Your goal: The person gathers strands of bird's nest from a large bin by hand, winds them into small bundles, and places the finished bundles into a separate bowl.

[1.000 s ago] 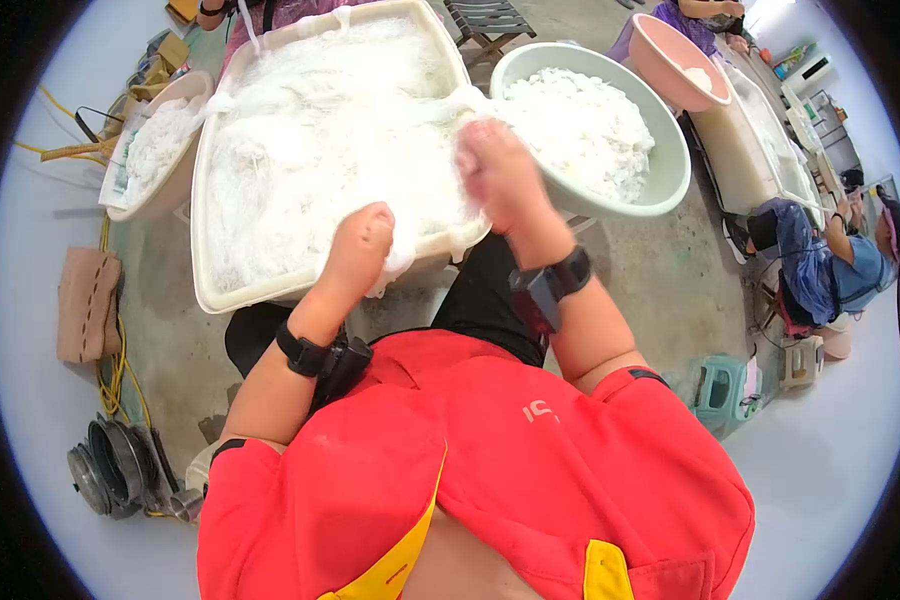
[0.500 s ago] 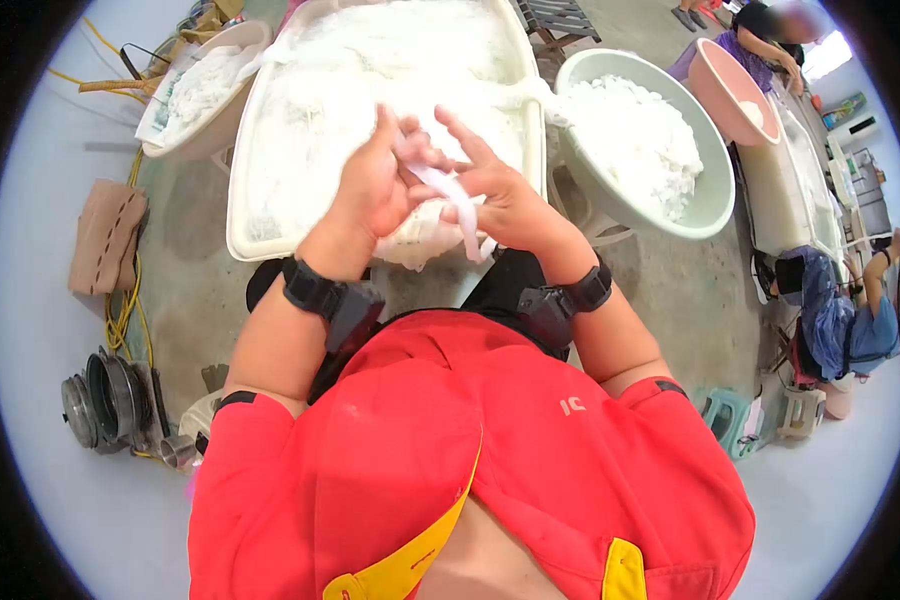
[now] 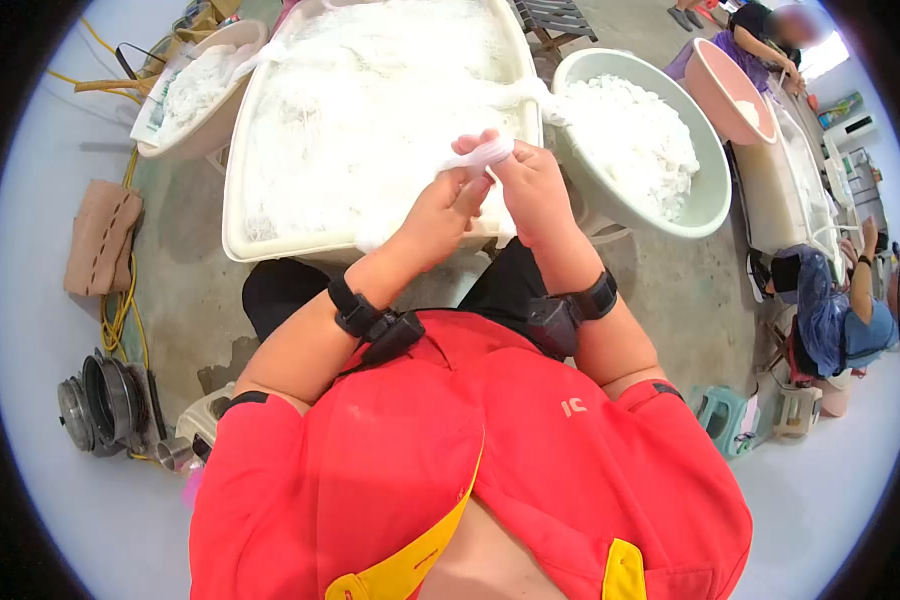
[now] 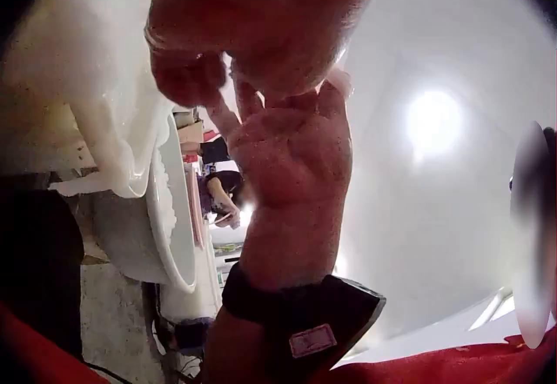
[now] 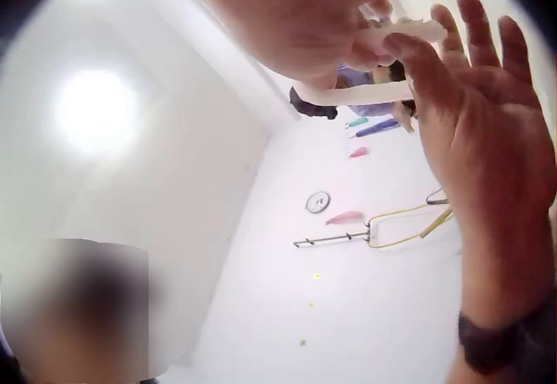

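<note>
Both hands meet over the near right part of a large cream tub [image 3: 232,215] filled with a white stringy mass. A wet-looking white strip [image 3: 487,153] is stretched between them in the head view. My left hand [image 3: 438,217] pinches it by the thumb, its other fingers standing out straighter in the right wrist view. My right hand [image 3: 540,195] grips the strip with curled fingers, and part of the strip [image 5: 357,94] loops below that hand. From the left wrist view, the right hand [image 4: 291,166] faces the camera, the strip mostly hidden behind fingers.
A pale green basin [image 3: 712,205] holding white pieces stands right of the tub, beside a pink basin [image 3: 725,92]. Another basin [image 3: 220,110] with white material sits at the left. Stools [image 3: 722,418], pots [image 3: 115,400] and a yellow cord [image 3: 120,320] lie around. Other people [image 3: 870,310] sit at the right.
A second ago the hands were apart over the tub; half a second ago they came together with the strip across open fingers. Now both hands are further right, gripping the strip between them.
</note>
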`<control>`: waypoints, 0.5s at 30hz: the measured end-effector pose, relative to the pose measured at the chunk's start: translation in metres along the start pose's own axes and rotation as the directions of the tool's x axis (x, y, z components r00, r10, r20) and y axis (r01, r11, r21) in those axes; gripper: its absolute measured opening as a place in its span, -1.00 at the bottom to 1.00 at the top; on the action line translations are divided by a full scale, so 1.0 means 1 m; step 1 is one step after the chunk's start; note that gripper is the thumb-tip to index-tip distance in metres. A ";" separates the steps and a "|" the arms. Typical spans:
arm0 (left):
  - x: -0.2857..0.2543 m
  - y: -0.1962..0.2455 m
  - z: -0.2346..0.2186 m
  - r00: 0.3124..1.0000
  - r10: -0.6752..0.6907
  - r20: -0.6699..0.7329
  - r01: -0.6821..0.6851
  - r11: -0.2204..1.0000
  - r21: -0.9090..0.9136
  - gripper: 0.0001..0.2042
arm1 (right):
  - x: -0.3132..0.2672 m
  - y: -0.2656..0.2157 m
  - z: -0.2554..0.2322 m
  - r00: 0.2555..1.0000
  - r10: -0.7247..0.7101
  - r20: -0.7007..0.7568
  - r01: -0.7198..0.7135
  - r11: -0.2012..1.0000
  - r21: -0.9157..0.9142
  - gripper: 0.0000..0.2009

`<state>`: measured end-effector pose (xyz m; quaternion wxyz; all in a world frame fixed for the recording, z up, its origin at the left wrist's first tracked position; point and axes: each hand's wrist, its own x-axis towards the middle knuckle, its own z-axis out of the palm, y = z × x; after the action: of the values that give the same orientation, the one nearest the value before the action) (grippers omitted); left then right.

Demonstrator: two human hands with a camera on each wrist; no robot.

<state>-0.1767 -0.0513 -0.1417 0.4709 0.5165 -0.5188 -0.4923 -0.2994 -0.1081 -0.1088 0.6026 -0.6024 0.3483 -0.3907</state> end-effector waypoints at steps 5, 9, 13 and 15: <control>-0.015 0.021 -0.002 0.912 -0.103 0.398 0.316 0.794 -0.519 -0.75 | -0.001 0.004 0.017 0.990 0.108 -0.089 -0.041 0.828 0.559 -0.68; -0.017 0.024 -0.024 0.965 -0.044 0.258 0.160 0.878 -0.450 -0.77 | 0.001 0.010 -0.018 0.981 0.056 0.186 -0.106 0.956 0.272 -0.69; -0.008 0.027 -0.041 0.949 0.315 -0.017 -0.267 0.830 0.490 -0.79 | -0.001 0.002 -0.014 0.952 -0.075 0.297 0.178 0.923 -0.340 -0.78; -0.007 0.027 -0.038 0.896 0.441 -0.050 -0.330 0.736 0.591 -0.76 | -0.005 -0.001 -0.006 0.963 -0.063 0.263 0.115 0.976 -0.187 -0.81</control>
<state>-0.1407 -0.0462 -0.1120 0.4336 0.5573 -0.6908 -0.1555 -0.3068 -0.1062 -0.1079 0.5606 -0.7204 0.2776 -0.2995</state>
